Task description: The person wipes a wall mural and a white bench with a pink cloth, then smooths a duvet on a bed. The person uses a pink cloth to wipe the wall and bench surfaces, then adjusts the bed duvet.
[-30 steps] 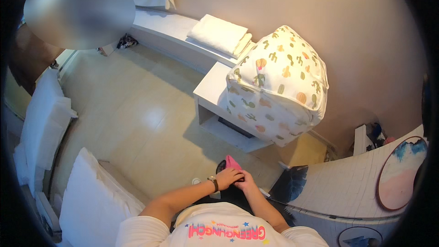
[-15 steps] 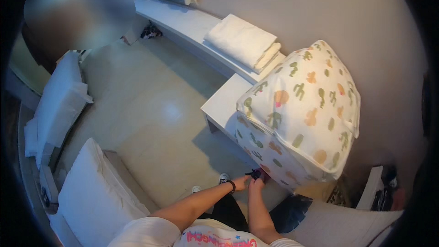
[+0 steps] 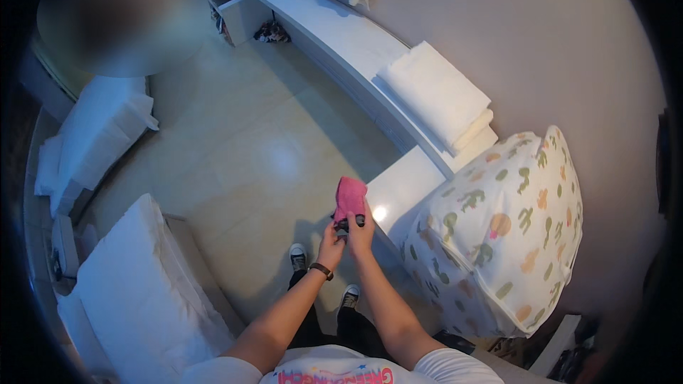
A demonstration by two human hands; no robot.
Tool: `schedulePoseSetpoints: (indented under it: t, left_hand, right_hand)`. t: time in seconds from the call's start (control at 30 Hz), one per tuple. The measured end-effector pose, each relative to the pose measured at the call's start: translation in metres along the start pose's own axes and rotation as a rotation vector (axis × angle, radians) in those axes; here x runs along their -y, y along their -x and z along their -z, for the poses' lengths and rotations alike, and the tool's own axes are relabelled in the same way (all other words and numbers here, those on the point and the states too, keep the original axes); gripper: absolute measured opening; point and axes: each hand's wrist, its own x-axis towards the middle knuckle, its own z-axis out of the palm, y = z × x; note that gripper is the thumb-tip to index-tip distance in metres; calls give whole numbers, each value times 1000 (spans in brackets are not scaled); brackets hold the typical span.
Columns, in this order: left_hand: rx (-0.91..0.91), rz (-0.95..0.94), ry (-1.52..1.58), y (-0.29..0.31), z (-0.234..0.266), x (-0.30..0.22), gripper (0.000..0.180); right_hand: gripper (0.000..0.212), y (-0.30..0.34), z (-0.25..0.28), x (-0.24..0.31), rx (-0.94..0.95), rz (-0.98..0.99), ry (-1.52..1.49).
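- Pale tiled floor (image 3: 235,142) fills the middle of the room and lies open from the person's feet up toward the far corner.
- Along the right wall runs a long white surface (image 3: 341,43); a stack of folded white towels (image 3: 437,96) sits on it, close to its front edge.
- Nearer, a low white cabinet (image 3: 398,188) juts out, its corner just beside the hands.
- Cactus-printed bedding bag (image 3: 505,235) leans on the cabinet's right side and against the wall.
- Left hand (image 3: 330,242), a dark band at its wrist, and right hand (image 3: 359,231) meet in front of the body above the floor; both have a closed grip on the lower end of a pink cloth (image 3: 350,198), which stands up from the fingers.
- Something small and dark shows between the fingers; what it is cannot be told.
- White pillows (image 3: 142,277) lie at lower left, and more white bedding (image 3: 99,131) is heaped at the left edge, bounding the open floor on that side.
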Motion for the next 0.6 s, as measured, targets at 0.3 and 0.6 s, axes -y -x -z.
schedulePoseSetpoints:
  t: [0.3,0.6]
  left_hand:
    - [554,-265,-764,-81,-23,-70,73]
    - [812,-467,-1252,-116,-21,-72,69]
  right_hand:
    - [64,-66,51,-56,-185,356,1101]
    - [63,-55,14,-34,-86,67,1057]
